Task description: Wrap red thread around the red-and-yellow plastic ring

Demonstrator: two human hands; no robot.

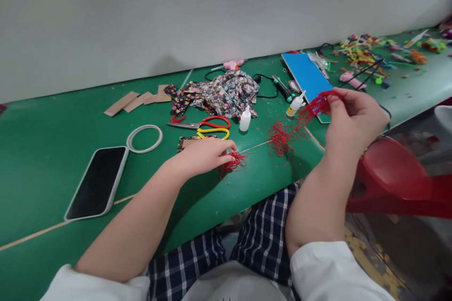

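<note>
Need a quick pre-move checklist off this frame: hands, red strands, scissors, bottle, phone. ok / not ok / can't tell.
1. Right hand has a grip on the raised red strands: ok, pinched between thumb and fingers.
2. Raised strands free of the middle red pile: cannot tell, they overlap in view.
3. Left hand at the near red pile: ok, fingertips at it; firm grip unclear.
4. Scissors unheld: ok, lying beyond the left hand.
5. White bottle beside the scissors upright: ok.
6. Phone out from under the hands: ok, left of the left forearm.
</note>
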